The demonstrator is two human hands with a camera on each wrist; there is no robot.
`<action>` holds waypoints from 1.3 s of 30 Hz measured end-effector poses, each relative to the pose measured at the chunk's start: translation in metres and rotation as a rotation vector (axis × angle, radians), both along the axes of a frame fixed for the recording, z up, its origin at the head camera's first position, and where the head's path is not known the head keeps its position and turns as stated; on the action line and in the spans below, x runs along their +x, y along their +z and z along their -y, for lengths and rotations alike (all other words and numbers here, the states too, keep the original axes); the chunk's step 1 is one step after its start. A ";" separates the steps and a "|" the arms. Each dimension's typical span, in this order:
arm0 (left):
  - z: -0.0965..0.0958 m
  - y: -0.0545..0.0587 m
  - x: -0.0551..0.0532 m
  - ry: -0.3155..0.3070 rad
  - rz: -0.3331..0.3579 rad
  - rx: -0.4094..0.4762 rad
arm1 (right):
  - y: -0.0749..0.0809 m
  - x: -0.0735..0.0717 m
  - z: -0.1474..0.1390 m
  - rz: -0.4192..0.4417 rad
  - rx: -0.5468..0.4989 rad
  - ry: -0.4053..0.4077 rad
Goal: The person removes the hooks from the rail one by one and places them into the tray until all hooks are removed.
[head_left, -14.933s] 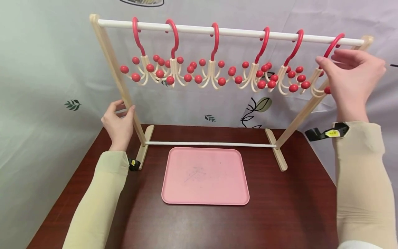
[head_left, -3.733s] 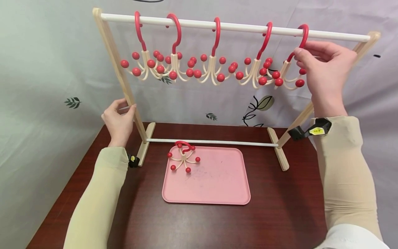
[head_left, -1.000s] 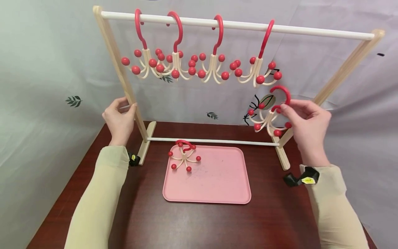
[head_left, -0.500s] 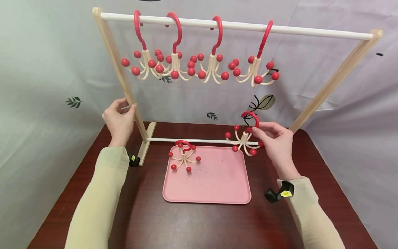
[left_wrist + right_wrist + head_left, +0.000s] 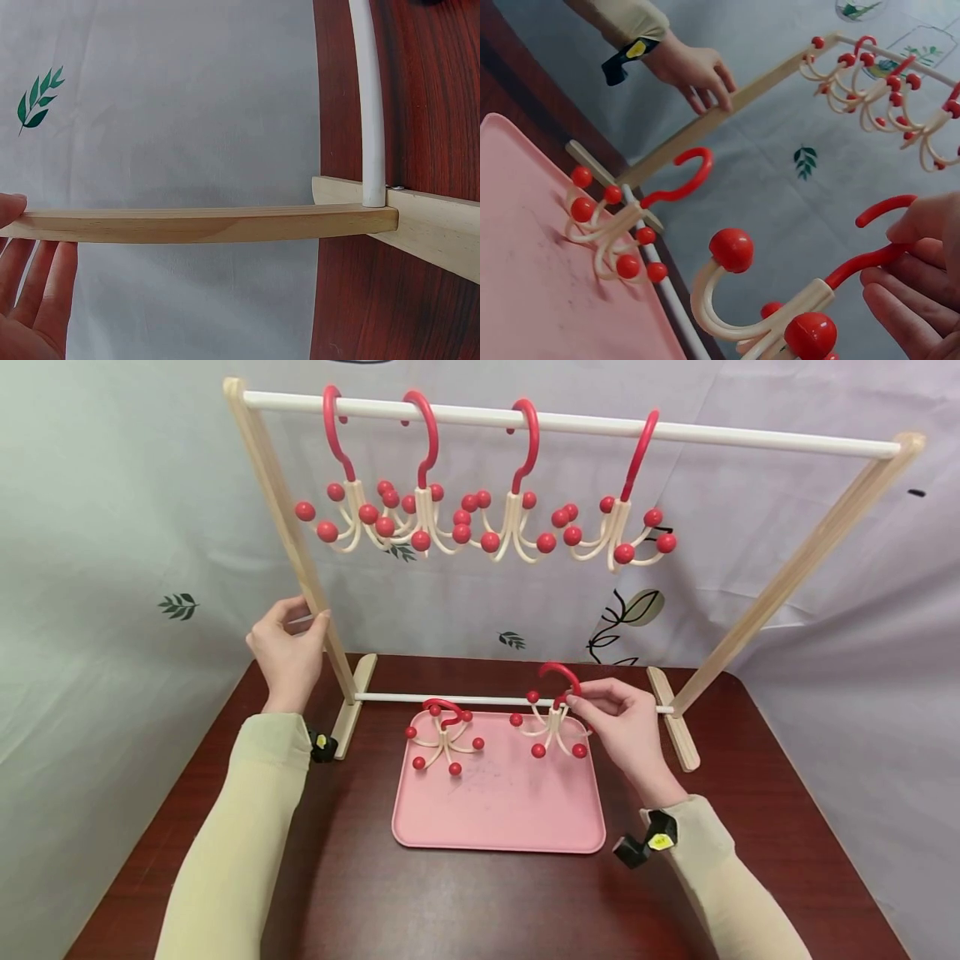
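Note:
My left hand [image 5: 288, 652] grips the left wooden post [image 5: 202, 225] of a rack, thumb on one side and fingers on the other. With my right hand [image 5: 626, 727] I pinch the red hook of a multi-arm hanger [image 5: 554, 723], whose cream arms end in red balls. That hanger is over the far right part of a pink tray [image 5: 495, 827]; whether it touches the tray I cannot tell. A second hanger [image 5: 443, 739] stands on the tray's far left, hook up. Several similar hangers [image 5: 513, 518] hang from the rack's white top bar [image 5: 765, 437].
The rack's lower white bar [image 5: 480, 699] runs just behind the tray. Its right post [image 5: 802, 560] rises from a wooden foot [image 5: 675, 722]. Everything stands on a dark red-brown table [image 5: 465, 902], with a patterned grey cloth [image 5: 465, 610] behind.
One hanger went from the bar to the tray's left. My right hand then took another off the bar's right side and brought it down and left over the tray. My left hand stays put.

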State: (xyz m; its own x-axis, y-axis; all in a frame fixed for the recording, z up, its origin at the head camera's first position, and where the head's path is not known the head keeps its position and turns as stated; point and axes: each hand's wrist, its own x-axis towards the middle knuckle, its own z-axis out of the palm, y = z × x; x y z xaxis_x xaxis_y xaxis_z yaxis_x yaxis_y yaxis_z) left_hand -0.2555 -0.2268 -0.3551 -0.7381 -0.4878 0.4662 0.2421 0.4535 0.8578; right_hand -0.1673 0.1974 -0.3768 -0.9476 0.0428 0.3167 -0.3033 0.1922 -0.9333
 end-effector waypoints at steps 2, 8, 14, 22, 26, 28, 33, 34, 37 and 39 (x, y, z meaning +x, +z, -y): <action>0.000 0.000 0.000 0.001 -0.002 -0.002 | -0.003 0.001 0.003 0.006 0.009 0.013; 0.000 0.001 0.001 0.002 0.007 0.003 | -0.010 0.003 0.010 0.031 0.036 0.041; 0.001 0.000 0.001 0.008 0.011 -0.002 | -0.016 0.002 0.017 0.071 0.013 0.070; 0.000 0.000 0.001 0.000 -0.004 -0.004 | -0.025 -0.001 0.023 0.123 0.002 0.084; 0.000 0.000 0.000 0.003 0.001 -0.002 | -0.031 -0.004 0.026 0.140 0.000 0.098; 0.000 0.000 0.000 0.004 -0.001 -0.003 | -0.035 -0.006 0.028 0.148 -0.003 0.105; 0.000 -0.001 -0.001 -0.001 -0.007 -0.012 | -0.043 -0.011 0.035 0.166 -0.004 0.122; 0.000 -0.001 -0.001 -0.003 -0.007 -0.012 | -0.044 -0.012 0.036 0.168 -0.009 0.126; 0.001 -0.001 -0.001 -0.003 -0.001 -0.011 | -0.048 -0.015 0.040 0.184 -0.028 0.137; 0.001 -0.001 -0.001 -0.003 0.000 -0.008 | -0.050 -0.017 0.043 0.194 -0.036 0.140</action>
